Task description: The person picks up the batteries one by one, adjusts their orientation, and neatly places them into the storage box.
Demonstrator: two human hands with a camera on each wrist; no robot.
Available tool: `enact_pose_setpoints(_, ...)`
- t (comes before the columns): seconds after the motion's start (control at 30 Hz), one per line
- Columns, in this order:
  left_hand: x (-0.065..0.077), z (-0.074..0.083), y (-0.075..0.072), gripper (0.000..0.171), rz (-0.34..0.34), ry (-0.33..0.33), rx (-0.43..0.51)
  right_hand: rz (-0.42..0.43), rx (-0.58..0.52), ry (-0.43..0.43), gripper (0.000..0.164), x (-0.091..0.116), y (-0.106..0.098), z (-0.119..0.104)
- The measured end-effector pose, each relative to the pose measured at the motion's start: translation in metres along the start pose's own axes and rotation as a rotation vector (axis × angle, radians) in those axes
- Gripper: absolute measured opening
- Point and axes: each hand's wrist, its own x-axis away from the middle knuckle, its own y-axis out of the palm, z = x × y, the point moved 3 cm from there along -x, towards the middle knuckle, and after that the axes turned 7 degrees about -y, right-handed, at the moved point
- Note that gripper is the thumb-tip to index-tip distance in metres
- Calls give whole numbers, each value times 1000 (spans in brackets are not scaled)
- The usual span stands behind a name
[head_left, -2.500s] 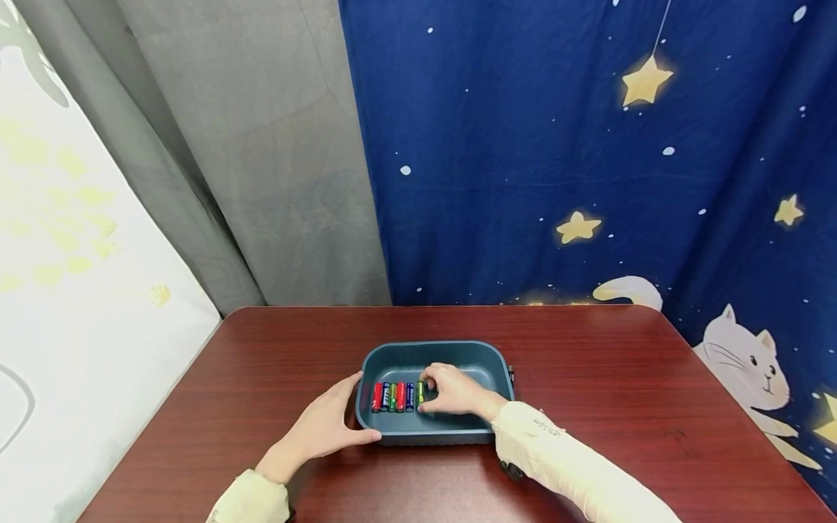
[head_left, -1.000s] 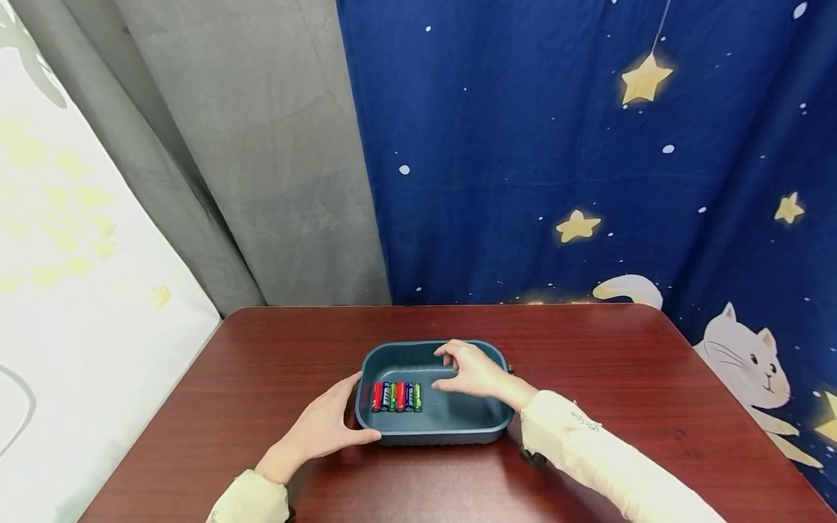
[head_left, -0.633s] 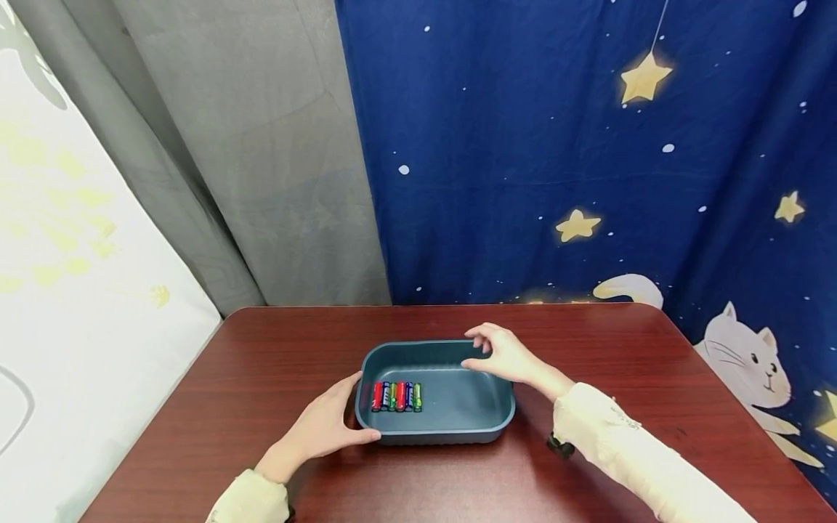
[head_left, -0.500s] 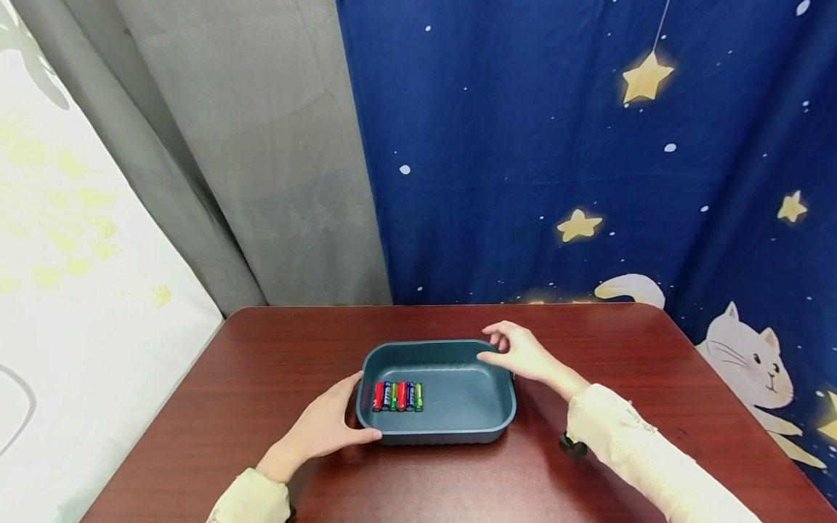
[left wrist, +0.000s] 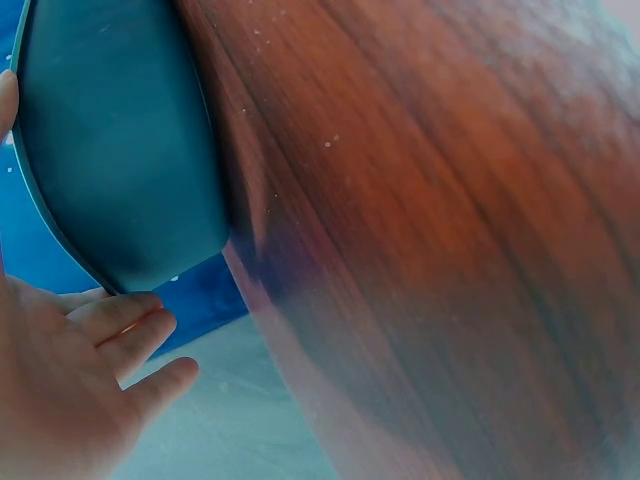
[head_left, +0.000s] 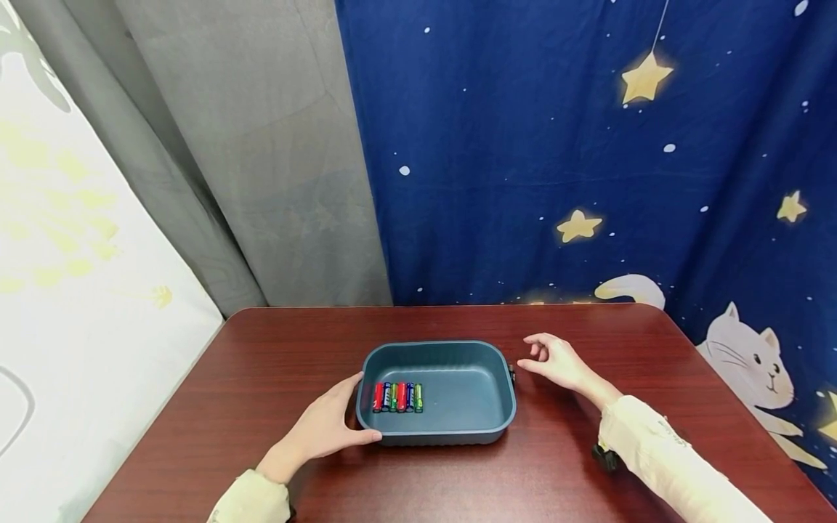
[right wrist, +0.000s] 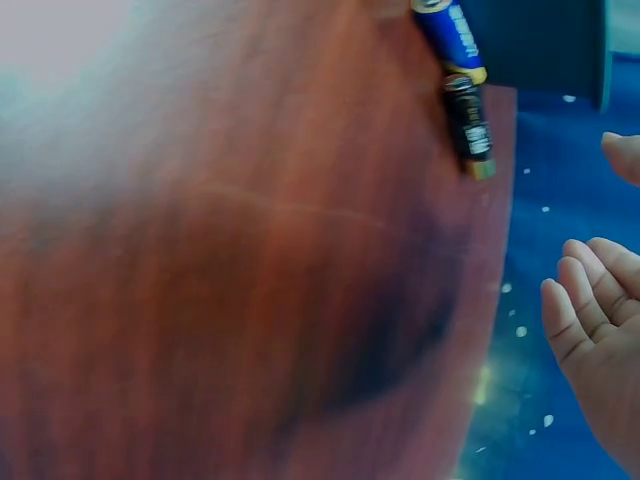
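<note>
A blue-grey rectangular tray [head_left: 458, 399] sits on the table, with a side-by-side row of red, blue and green batteries [head_left: 401, 397] in its left half. At the tray's left end rests my left hand [head_left: 323, 421], thumb at the front corner and fingers along the side; the left wrist view shows these fingers [left wrist: 130, 325] extended against the tray's outside. Off the tray's right end hovers my right hand [head_left: 556, 363], fingers loosely bent, nothing between them. The right wrist view shows a blue battery [right wrist: 455, 40] and a black battery [right wrist: 470, 125] end to end beside the tray.
The reddish-brown wooden table [head_left: 294, 349] extends around the tray on every side. Behind it hang a grey curtain [head_left: 281, 181] and a blue curtain with stars [head_left: 490, 145]. A white patterned cloth [head_left: 78, 290] hangs at the left.
The right hand has let go of a green battery at the row's right end. It has then moved up and right, out past the tray's right rim. The left hand has stayed put.
</note>
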Motion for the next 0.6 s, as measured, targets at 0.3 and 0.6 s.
enact_pose_setpoints(0.3,0,0,0,100,-4,-9,-2,-92,-10,-40,50,17,18,6)
enact_pose_setpoints(0.6,0,0,0,100,-2,-7,-4,-87,39,-112,40,18,37,14)
